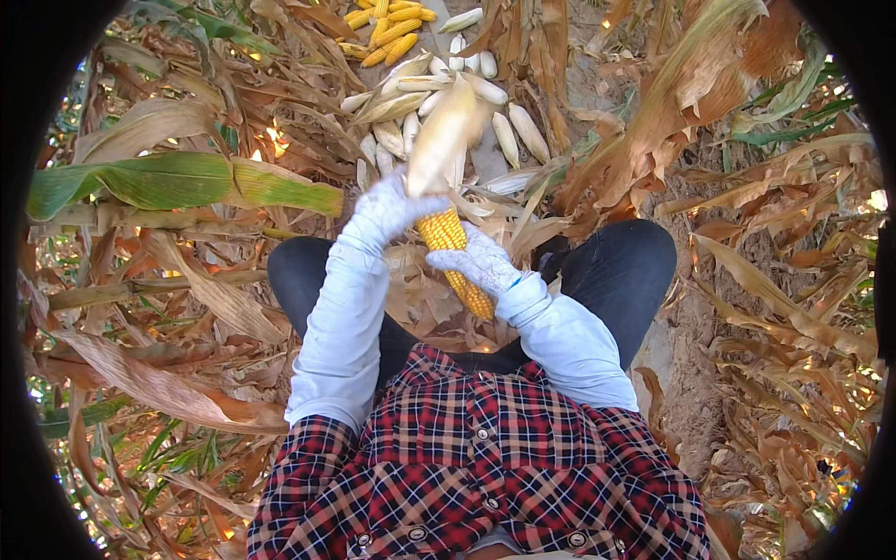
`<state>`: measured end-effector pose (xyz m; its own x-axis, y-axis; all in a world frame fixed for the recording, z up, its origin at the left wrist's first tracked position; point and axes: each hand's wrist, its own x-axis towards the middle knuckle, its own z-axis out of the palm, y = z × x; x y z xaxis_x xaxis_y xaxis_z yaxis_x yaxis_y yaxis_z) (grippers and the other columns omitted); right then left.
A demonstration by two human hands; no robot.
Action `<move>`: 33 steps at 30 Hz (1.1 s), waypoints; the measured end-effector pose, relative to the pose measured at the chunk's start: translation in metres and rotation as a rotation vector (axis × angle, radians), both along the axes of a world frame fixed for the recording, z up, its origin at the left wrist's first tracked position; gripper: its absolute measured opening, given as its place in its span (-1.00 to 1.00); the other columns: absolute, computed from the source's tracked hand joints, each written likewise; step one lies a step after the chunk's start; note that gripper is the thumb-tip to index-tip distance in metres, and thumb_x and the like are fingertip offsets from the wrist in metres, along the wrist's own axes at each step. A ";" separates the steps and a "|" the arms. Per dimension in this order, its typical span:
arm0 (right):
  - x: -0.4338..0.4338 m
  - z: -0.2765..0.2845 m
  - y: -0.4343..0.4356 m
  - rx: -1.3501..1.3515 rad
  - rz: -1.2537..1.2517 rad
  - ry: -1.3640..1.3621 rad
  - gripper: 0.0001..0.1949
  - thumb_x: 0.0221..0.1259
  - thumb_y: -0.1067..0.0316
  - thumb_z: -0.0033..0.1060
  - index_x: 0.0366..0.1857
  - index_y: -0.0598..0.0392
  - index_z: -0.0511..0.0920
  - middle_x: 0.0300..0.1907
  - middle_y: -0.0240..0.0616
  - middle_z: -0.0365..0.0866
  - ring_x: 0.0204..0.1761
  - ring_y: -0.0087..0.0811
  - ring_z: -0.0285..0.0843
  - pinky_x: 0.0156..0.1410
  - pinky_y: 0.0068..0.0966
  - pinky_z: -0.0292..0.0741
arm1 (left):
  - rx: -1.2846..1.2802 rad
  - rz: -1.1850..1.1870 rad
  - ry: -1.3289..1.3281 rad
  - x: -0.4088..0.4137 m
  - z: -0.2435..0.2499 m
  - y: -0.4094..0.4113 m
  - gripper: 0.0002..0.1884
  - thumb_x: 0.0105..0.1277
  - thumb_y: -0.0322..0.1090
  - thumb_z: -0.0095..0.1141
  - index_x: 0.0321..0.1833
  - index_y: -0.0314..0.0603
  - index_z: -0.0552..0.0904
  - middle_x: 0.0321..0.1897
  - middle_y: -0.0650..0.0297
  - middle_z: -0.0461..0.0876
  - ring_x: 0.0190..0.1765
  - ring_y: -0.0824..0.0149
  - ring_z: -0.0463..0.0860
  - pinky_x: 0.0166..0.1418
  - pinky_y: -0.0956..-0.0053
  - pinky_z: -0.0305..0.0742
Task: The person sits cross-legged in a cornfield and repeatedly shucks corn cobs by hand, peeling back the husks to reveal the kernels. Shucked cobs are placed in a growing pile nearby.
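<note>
My right hand point(477, 259), in a whitish glove, is closed around the middle of a yellow corn cob point(442, 227). The cob slants, its bare tip pointing down towards my body. At its upper end my gloved left hand point(393, 206) grips the base, where the pale corn husk point(448, 133) stands up, blurred, away from the bared kernels. Just beyond lie several corn ears in pale husks point(528, 131), loosely heaped on the ground. Farther off sits a pile of bare yellow corn cobs point(395, 31).
Dry corn stalks and leaves point(210, 294) crowd the left side, with a long green corn leaf point(175, 180) among them. More dry leaves point(791, 308) hang and lie on the right beside bare soil point(689, 392). My bent knees flank the work, with loose husks between them.
</note>
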<state>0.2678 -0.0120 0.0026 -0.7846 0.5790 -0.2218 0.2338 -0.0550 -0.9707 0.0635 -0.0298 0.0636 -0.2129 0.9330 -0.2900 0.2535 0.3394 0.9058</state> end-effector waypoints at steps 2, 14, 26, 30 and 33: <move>0.006 0.010 0.000 0.028 0.093 -0.160 -0.14 0.12 -0.23 0.57 0.41 0.15 0.50 0.19 0.01 0.71 0.27 -0.09 0.67 0.42 -0.23 0.52 | -0.204 -0.089 0.462 -0.004 -0.008 -0.009 -0.27 0.23 -0.05 0.57 0.34 -0.38 0.61 0.10 0.08 0.81 0.09 0.18 0.81 0.26 0.32 0.67; 0.009 0.002 -0.021 -0.740 -0.011 0.229 -0.32 0.18 0.13 0.60 0.36 0.15 0.50 0.07 -0.20 0.72 0.08 -0.37 0.71 0.24 -0.38 0.66 | 0.345 0.921 -1.377 -0.038 -0.060 -0.009 -0.61 0.64 -0.05 0.08 -0.38 -0.06 0.45 -0.69 0.50 0.14 -0.69 0.51 0.10 -0.62 0.54 0.03; 0.004 -0.016 0.031 -1.007 -0.676 0.653 -0.51 0.39 -0.06 0.43 0.14 0.11 0.55 -0.16 -0.14 0.70 -0.19 -0.11 0.76 -0.01 -0.06 0.77 | -0.609 -0.718 0.693 0.014 -0.078 -0.046 0.00 0.07 0.09 0.61 0.55 -0.24 0.48 0.30 -0.09 0.70 0.34 -0.02 0.69 0.42 0.23 0.57; 0.001 -0.038 0.025 -1.051 -0.720 0.625 -0.55 0.40 0.07 0.44 0.19 0.10 0.54 -0.13 -0.13 0.70 -0.14 -0.10 0.78 0.04 -0.08 0.80 | -0.281 -0.564 0.343 -0.013 -0.057 -0.053 0.10 0.05 -0.12 0.65 0.66 -0.32 0.33 0.49 -0.09 0.56 0.52 -0.01 0.56 0.60 0.28 0.43; -0.005 -0.041 0.023 -1.151 -0.683 0.594 -0.54 0.39 0.17 0.47 0.25 0.12 0.53 -0.10 -0.10 0.70 -0.14 -0.12 0.78 0.06 -0.11 0.81 | 0.002 -0.374 -0.356 -0.022 -0.051 -0.056 -0.07 0.23 -0.07 0.54 0.62 -0.29 0.40 0.42 0.02 0.62 0.46 0.09 0.58 0.58 0.25 0.43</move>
<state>0.2630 0.0105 -0.0387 -0.5750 0.5983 -0.5581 -0.5653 -0.7836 -0.2576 0.0417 -0.0858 0.0128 0.2469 0.9270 -0.2823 0.0331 0.2831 0.9585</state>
